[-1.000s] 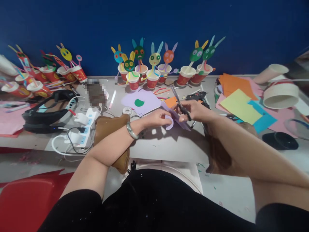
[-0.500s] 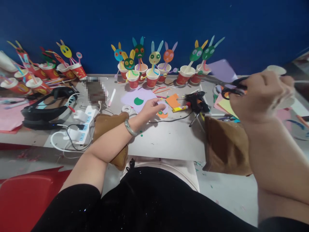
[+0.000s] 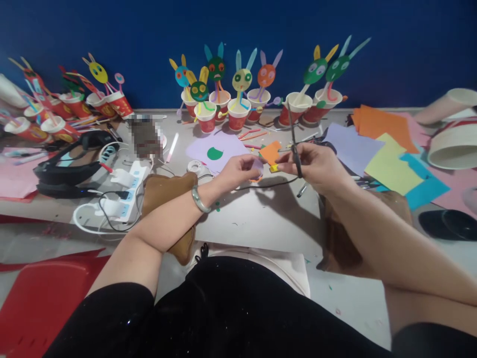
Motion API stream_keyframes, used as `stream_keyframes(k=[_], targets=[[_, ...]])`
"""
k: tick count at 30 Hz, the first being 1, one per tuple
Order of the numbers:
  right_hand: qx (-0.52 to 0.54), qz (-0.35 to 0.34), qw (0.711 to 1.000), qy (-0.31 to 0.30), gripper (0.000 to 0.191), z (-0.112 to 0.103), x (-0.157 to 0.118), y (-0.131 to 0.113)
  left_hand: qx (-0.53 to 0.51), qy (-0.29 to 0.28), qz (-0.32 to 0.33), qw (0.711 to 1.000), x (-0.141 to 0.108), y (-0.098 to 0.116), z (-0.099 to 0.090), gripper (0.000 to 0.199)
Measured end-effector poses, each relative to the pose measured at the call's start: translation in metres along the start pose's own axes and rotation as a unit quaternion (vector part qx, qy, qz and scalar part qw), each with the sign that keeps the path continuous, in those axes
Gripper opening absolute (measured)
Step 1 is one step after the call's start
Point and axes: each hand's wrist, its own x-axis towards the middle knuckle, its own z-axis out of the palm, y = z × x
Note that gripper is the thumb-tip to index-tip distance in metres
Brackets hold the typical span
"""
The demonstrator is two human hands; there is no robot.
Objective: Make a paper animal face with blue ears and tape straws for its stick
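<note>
My left hand (image 3: 236, 174) pinches a round purple paper cutout (image 3: 257, 169) just above the table, with orange paper peeking out beneath it. My right hand (image 3: 320, 166) is closed around scissors (image 3: 296, 160), whose dark blades point upward. Right by its fingertips shows the yellow end of a marker-like tube (image 3: 274, 168); whether they touch it I cannot tell. An orange paper scrap (image 3: 271, 151) lies just behind. Farther back, a green paper circle (image 3: 215, 154) rests on a purple sheet (image 3: 199, 148).
Red paper cups (image 3: 237, 122) with paper rabbit-like figures line the blue wall. Coloured sheets (image 3: 391, 166) spread at the right beside a tilted white cup (image 3: 452, 146). At the left are a black headset (image 3: 70, 171), a power strip (image 3: 132, 191) and a tape roll (image 3: 194, 166).
My right hand has come down and left from the raised right side, bringing the scissors near my left hand. A purple sheet that was up beside the scissors now lies at the right.
</note>
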Motion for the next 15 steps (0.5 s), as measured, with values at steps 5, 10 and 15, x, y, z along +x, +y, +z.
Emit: stream_keyframes(k=[5,10,15], targets=[[0.078,0.016,0.997,-0.022,0.061,0.027,0.009,0.007,0.061,-0.029,-0.012,0.998,-0.004,-0.002,0.000,0.063],[0.134,0.036,0.989,-0.056,0.058,0.037,0.006,0.013,0.070,-0.042,-0.008,0.997,-0.005,-0.007,0.002,0.061],[0.165,0.037,0.985,-0.027,0.055,0.038,0.005,0.017,0.044,-0.016,0.012,0.999,-0.005,-0.008,0.000,0.055]])
